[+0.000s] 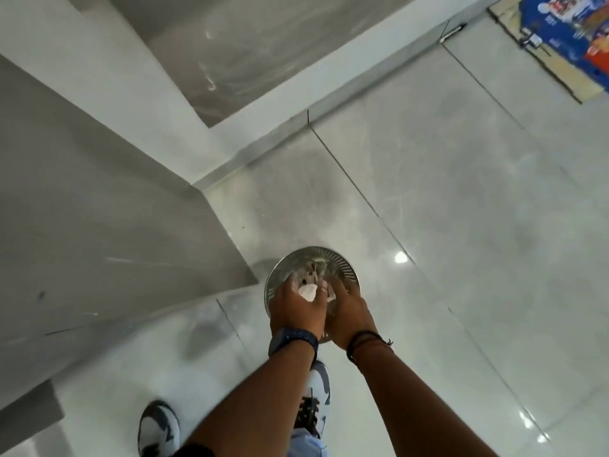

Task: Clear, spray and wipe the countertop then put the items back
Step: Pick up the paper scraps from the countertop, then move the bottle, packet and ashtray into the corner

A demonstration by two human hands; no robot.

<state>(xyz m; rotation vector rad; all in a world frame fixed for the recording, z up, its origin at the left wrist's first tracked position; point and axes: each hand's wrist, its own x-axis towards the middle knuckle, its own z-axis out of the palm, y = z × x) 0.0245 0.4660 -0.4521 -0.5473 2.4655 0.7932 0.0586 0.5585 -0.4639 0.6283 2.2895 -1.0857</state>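
Note:
A round metal waste bin stands on the glossy floor below me, with crumpled paper inside it. My left hand hovers over the bin's mouth, closed around a crumpled white tissue. My right hand is beside it, fingers curled over the bin's near rim; whether it grips anything is hidden. The grey countertop runs along the left, its surface bare in this view.
Large grey floor tiles spread to the right. A white cabinet base sits under the counter. A colourful cardboard box lies at the top right. My shoes are at the bottom.

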